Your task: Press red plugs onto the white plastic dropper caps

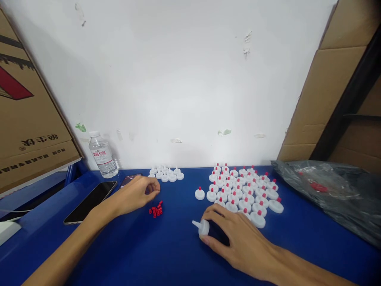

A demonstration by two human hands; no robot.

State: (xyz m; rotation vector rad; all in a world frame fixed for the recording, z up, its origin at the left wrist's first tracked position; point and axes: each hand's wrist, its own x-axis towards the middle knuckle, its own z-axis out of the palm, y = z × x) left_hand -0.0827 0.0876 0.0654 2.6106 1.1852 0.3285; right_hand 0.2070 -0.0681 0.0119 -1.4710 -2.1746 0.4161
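Observation:
My right hand (238,238) pinches a white plastic nozzle cap (204,227) between thumb and fingers, its bare spout pointing left. Above the blue table, my left hand (135,194) is curled with thumb and fingertips close together; whether anything sits between them is hidden. Just right of and below those fingertips lies a small heap of red tips (156,210). Beyond it stands a group of white nozzle caps (166,174) without red tips. A large cluster of nozzle caps with red tips (238,190) spreads behind my right hand, and one such nozzle cap (199,194) stands apart at its left.
On the left are a black phone (91,201), a second phone (129,179) partly behind my left hand, and a water bottle (103,155). A dark plastic bag (330,198) with red pieces lies right. Cardboard (35,99) flanks the white wall (190,79).

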